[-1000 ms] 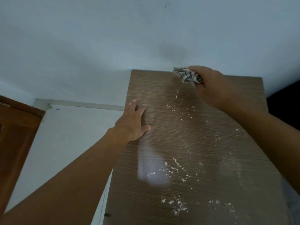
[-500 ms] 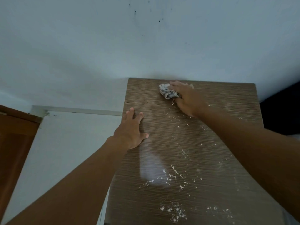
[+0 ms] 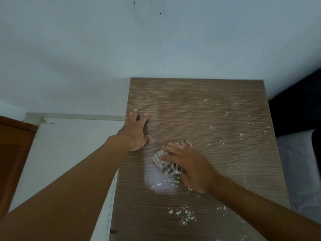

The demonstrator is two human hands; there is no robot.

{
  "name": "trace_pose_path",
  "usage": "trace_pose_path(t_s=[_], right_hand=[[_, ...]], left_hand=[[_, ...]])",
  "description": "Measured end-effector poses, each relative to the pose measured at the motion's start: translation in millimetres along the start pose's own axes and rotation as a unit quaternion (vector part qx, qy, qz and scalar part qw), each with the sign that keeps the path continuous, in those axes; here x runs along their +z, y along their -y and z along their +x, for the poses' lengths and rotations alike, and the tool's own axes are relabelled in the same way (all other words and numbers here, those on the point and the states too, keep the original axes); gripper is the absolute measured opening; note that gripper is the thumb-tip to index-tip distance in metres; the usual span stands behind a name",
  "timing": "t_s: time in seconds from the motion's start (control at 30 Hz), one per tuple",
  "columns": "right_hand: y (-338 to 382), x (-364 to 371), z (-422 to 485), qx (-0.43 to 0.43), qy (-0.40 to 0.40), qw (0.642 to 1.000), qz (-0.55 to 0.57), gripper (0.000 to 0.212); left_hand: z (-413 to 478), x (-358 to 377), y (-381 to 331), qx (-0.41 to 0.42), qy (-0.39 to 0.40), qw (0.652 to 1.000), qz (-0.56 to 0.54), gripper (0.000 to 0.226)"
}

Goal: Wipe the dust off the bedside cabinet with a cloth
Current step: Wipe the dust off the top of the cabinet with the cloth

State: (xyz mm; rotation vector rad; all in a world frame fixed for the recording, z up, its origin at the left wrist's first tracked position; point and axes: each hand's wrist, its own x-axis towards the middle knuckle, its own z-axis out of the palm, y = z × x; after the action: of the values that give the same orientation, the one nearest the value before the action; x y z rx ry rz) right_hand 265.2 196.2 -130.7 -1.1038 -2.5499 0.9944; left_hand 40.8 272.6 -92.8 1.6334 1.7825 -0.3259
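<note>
The bedside cabinet (image 3: 199, 105) has a brown wood-grain top that fills the middle and right of the head view. White dust crumbs (image 3: 184, 214) lie scattered over its near and right parts. A crumpled checked cloth (image 3: 165, 166) lies on the top near the middle. My right hand (image 3: 192, 167) presses down on the cloth with the fingers laid straight over it. My left hand (image 3: 137, 134) rests flat on the cabinet's left edge with the fingers spread.
A pale wall (image 3: 156, 40) stands right behind the cabinet. A white floor (image 3: 69, 145) and a brown wooden panel (image 3: 13, 153) lie to the left. On the right are a dark shape (image 3: 295, 110) and white bedding (image 3: 298, 171).
My right hand has dragged the cloth from the cabinet's far edge toward me to the middle, leaving the far left part cleaner. My left hand has stayed in place.
</note>
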Motion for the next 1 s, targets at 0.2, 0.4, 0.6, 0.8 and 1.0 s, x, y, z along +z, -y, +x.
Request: trace_pose_path(t_s=[0.2, 0.4, 0.6, 0.8, 1.0], right_hand=[[21.7, 25.6, -36.1, 0.001, 0.0, 1.0, 0.026, 0.053], [45.2, -19.9, -20.9, 0.146, -0.098, 0.971, 0.159, 0.046], [21.9, -74.2, -8.6, 0.214, -0.22, 0.928, 0.213, 0.033], [-68.1, -165.6, 10.4, 0.276, -0.277, 0.919, 0.042, 0.037], [-104.7, -191.1, 51.7, 0.224, -0.204, 0.937, -0.176, 0.042]], left_hand=[[1.8, -1.3, -2.1, -0.002, 0.009, 1.0, 0.005, 0.087], [2.2, -5.7, -9.0, -0.019, 0.02, 0.997, 0.066, 0.093], [-18.9, 9.0, -26.6, -0.004, -0.042, 0.999, 0.031, 0.07], [25.7, -0.1, -107.3, 0.071, -0.045, 0.996, 0.029, 0.086], [30.6, -0.8, -106.7, 0.066, 0.003, 0.998, 0.004, 0.095]])
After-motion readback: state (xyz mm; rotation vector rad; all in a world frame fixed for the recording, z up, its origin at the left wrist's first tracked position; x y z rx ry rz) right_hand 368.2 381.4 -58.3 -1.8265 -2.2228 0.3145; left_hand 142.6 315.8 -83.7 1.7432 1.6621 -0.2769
